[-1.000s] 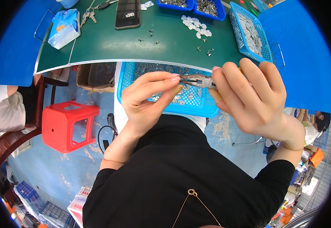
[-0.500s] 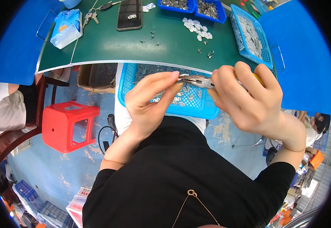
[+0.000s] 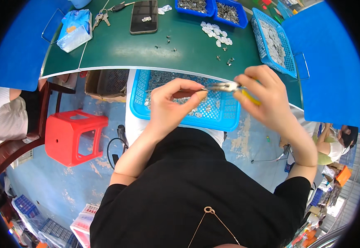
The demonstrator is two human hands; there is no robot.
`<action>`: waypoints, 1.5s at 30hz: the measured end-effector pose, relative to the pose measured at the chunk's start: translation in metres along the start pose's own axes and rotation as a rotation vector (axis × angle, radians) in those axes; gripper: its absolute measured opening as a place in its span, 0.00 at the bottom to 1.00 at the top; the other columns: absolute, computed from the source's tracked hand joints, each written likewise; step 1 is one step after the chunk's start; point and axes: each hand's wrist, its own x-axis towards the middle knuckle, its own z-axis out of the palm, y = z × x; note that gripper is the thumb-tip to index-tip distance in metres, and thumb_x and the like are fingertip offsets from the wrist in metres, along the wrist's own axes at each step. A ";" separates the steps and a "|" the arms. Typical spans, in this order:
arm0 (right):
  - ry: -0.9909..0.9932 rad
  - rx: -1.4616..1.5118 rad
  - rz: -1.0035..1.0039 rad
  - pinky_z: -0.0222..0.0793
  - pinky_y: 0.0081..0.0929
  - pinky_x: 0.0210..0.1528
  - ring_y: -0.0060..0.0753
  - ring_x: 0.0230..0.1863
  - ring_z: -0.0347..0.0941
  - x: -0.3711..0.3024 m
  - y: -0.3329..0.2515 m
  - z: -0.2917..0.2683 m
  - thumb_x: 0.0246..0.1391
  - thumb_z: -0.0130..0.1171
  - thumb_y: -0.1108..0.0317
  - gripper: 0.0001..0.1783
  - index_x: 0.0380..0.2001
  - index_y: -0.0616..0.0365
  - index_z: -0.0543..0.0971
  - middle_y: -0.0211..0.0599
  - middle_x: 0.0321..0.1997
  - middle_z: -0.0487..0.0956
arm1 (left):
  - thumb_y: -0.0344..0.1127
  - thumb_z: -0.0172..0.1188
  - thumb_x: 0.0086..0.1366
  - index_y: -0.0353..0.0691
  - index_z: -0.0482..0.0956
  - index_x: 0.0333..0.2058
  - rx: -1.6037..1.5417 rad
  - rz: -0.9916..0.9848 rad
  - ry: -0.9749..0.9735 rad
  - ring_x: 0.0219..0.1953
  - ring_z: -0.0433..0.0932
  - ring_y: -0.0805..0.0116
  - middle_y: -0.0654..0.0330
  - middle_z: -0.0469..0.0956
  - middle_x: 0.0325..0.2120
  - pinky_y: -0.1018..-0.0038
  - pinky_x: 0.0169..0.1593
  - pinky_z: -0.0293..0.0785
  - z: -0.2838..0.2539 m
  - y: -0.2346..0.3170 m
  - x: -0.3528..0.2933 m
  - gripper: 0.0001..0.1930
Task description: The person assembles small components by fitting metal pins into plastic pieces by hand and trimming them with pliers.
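My right hand (image 3: pixel 264 93) is closed round yellow-handled pliers (image 3: pixel 228 87), whose metal jaws point left. At the tips of those jaws, my left hand (image 3: pixel 172 103) pinches a small piece between thumb and forefinger; its kind is too small to make out. Below both hands, a light blue plastic basket (image 3: pixel 226 121) rests on my lap, with many small metal and clear-looking parts spread over its bottom. My fingers hide part of the basket's contents.
On the green table (image 3: pixel 118 51) lie a phone (image 3: pixel 143 20), keys (image 3: pixel 101 17), a tissue pack (image 3: pixel 75 31) and a cluster of white tags (image 3: pixel 216 33). Blue bins (image 3: pixel 232 15) of metal parts and a blue basket (image 3: pixel 273 41) stand at the back right. A red stool (image 3: pixel 74 138) is left.
My right hand has turned and drawn in slightly, showing more of the pliers' yellow handle. The left hand has shifted a little to the right, still pinching.
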 end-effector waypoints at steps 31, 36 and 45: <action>0.466 0.032 0.239 0.66 0.32 0.47 0.39 0.43 0.72 -0.017 0.055 0.110 0.45 0.63 0.73 0.11 0.36 0.57 0.80 0.36 0.40 0.78 | 0.28 0.62 0.56 0.39 0.82 0.34 0.320 0.162 0.010 0.30 0.78 0.70 0.59 0.79 0.27 0.78 0.35 0.73 0.011 -0.057 0.136 0.07; 0.414 0.302 0.160 0.68 0.32 0.45 0.41 0.42 0.73 0.029 0.018 0.148 0.44 0.64 0.73 0.12 0.36 0.59 0.80 0.39 0.40 0.78 | 0.25 0.60 0.59 0.29 0.78 0.43 0.058 -0.099 0.228 0.39 0.79 0.69 0.56 0.80 0.33 0.77 0.45 0.75 -0.055 -0.016 0.082 0.12; 0.387 0.292 0.230 0.69 0.33 0.40 0.42 0.37 0.72 0.088 0.021 0.189 0.46 0.60 0.73 0.09 0.34 0.59 0.80 0.39 0.33 0.75 | 0.26 0.62 0.58 0.33 0.78 0.40 -0.251 -0.174 0.333 0.37 0.78 0.73 0.59 0.80 0.33 0.81 0.41 0.72 -0.086 -0.032 0.042 0.10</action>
